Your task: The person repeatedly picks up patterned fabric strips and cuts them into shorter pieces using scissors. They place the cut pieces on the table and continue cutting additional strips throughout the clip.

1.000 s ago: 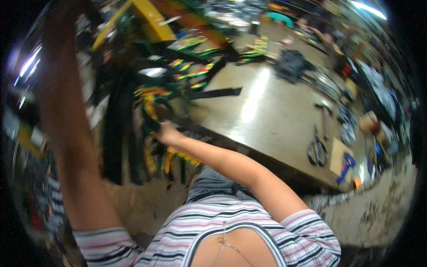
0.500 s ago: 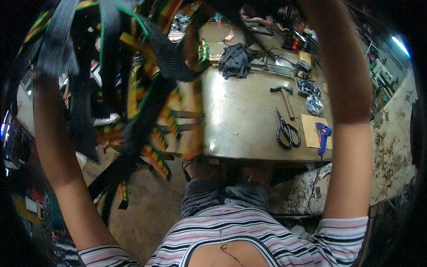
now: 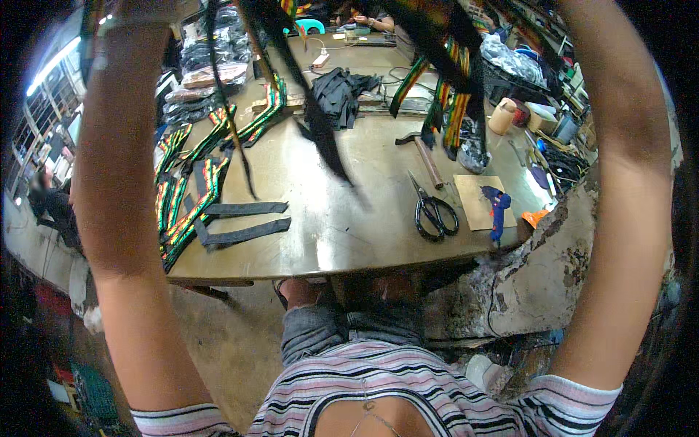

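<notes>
Both my forearms reach up past the upper edge, so my left hand and my right hand are out of the picture. Dark straps (image 3: 317, 124) dangle from the top over the middle of the table, blurred by motion. Further right hangs a bunch of black straps with red, yellow and green striped bands (image 3: 455, 116). What holds them is hidden. More striped straps (image 3: 211, 186) lie at the table's left, beside two plain black strips (image 3: 251, 231). Black-handled scissors (image 3: 435, 217) and a hammer (image 3: 429, 164) rest toward the right.
A blue glue gun (image 3: 499, 211) lies on a piece of cardboard (image 3: 470, 200). Black straps are heaped (image 3: 342, 95) at the middle back, near a power strip (image 3: 321, 60). Bagged goods (image 3: 211, 54) are stacked far left. Another person's hands (image 3: 368, 20) show at the far end.
The mass of straps at upper left has swung up and away, uncovering the table's left side. Straps now hang at the middle and right. The view has shifted, and both arms remain raised.
</notes>
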Available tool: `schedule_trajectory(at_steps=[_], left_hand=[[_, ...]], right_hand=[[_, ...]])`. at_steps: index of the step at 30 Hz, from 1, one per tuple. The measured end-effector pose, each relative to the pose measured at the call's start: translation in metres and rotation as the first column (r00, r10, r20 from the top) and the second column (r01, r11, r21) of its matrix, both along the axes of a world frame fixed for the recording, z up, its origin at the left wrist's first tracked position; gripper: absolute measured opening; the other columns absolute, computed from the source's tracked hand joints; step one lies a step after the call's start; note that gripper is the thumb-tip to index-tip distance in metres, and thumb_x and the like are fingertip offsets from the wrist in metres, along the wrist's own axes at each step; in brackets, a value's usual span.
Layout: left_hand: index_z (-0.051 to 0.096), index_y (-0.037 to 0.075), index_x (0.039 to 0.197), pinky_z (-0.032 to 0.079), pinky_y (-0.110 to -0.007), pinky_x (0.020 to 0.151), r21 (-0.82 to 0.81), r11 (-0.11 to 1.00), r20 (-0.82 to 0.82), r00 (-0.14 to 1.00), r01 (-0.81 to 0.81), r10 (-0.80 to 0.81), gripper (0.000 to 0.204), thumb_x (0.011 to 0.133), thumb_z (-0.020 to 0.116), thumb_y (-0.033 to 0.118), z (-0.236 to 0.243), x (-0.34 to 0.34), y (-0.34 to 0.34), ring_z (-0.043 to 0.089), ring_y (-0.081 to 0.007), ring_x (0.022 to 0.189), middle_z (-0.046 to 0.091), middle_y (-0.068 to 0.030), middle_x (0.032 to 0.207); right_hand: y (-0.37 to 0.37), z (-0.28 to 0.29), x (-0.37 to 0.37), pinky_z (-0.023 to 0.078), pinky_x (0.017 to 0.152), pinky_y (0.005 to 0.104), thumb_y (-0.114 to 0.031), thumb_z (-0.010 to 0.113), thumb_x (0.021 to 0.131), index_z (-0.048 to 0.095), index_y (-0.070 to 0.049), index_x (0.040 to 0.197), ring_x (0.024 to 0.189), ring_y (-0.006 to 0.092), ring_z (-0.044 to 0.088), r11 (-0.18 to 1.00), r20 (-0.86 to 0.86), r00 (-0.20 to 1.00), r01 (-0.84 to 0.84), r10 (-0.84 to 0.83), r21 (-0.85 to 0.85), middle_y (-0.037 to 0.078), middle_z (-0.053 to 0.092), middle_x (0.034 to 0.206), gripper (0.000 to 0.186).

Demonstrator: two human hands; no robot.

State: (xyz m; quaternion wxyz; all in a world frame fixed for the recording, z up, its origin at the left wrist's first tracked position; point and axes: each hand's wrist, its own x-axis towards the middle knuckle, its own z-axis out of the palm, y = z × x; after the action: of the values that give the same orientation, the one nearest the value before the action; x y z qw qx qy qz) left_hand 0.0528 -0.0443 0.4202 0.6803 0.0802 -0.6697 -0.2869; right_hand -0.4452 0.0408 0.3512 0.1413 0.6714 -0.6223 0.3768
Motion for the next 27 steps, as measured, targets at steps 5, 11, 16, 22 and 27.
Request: schedule_trajectory(at_steps=[5, 11, 16, 22, 27], left_hand=[[0.063, 0.005, 0.100, 0.053, -0.029, 0.058, 0.060, 0.985, -0.042, 0.986, 0.163, -0.161, 0.026, 0.095, 0.056, 0.029, -0.034, -0.054, -0.026, 0.063, -0.0151, 0.065, 0.065, -0.0047, 0.078], [0.063, 0.005, 0.107, 0.051, -0.028, 0.055, 0.252, 0.943, -0.107, 0.975, 0.218, -0.197, 0.030, 0.095, 0.057, 0.031, -0.118, -0.099, -0.071, 0.062, -0.0153, 0.062, 0.066, -0.0057, 0.082], [0.063, 0.004, 0.108, 0.054, -0.035, 0.081, 0.460, 0.804, -0.170, 0.926, 0.376, -0.336, 0.025, 0.088, 0.062, 0.019, -0.176, -0.099, -0.093, 0.066, -0.0203, 0.088, 0.069, -0.0090, 0.097], [0.059, 0.006, 0.098, 0.055, -0.033, 0.065, 0.600, 0.765, -0.073, 0.968, 0.235, -0.240, 0.020, 0.083, 0.066, 0.018, -0.281, -0.101, -0.092, 0.063, -0.0157, 0.067, 0.064, -0.0043, 0.081], [0.065, 0.003, 0.102, 0.058, -0.038, 0.071, 0.882, 0.245, -0.306, 0.885, 0.402, -0.352, 0.027, 0.087, 0.064, 0.025, -0.368, -0.098, -0.084, 0.068, -0.0213, 0.076, 0.070, -0.0079, 0.092]], right_hand=[[-0.035, -0.007, 0.010, 0.048, 0.066, 0.0419, -0.017, 0.066, 0.076, 0.061, -0.005, 0.090, 0.072, 0.0294, 0.061, 0.999, -0.057, 0.998, 0.006, -0.009, -0.043, 0.017, 0.065, 0.083, 0.019], [-0.079, -0.001, 0.048, 0.047, 0.066, 0.0420, -0.019, 0.066, 0.076, 0.060, -0.005, 0.086, 0.071, 0.0296, 0.061, 0.988, -0.119, 0.992, -0.058, 0.040, -0.145, 0.018, 0.065, 0.081, 0.019], [-0.132, 0.017, 0.080, 0.046, 0.065, 0.0421, -0.021, 0.066, 0.075, 0.059, -0.005, 0.083, 0.071, 0.0297, 0.060, 0.937, -0.157, 0.979, -0.174, 0.130, -0.303, 0.018, 0.064, 0.079, 0.019], [-0.218, -0.019, 0.117, 0.045, 0.064, 0.0422, -0.023, 0.066, 0.075, 0.059, -0.005, 0.079, 0.070, 0.0299, 0.059, 0.901, -0.203, 0.941, -0.321, 0.270, -0.291, 0.018, 0.063, 0.077, 0.020], [-0.220, -0.127, 0.132, 0.051, 0.089, 0.0374, -0.018, 0.067, 0.068, 0.059, -0.002, 0.122, 0.100, 0.0326, 0.065, 0.812, -0.327, 0.892, -0.072, 0.312, 0.579, 0.024, 0.066, 0.110, 0.057]])
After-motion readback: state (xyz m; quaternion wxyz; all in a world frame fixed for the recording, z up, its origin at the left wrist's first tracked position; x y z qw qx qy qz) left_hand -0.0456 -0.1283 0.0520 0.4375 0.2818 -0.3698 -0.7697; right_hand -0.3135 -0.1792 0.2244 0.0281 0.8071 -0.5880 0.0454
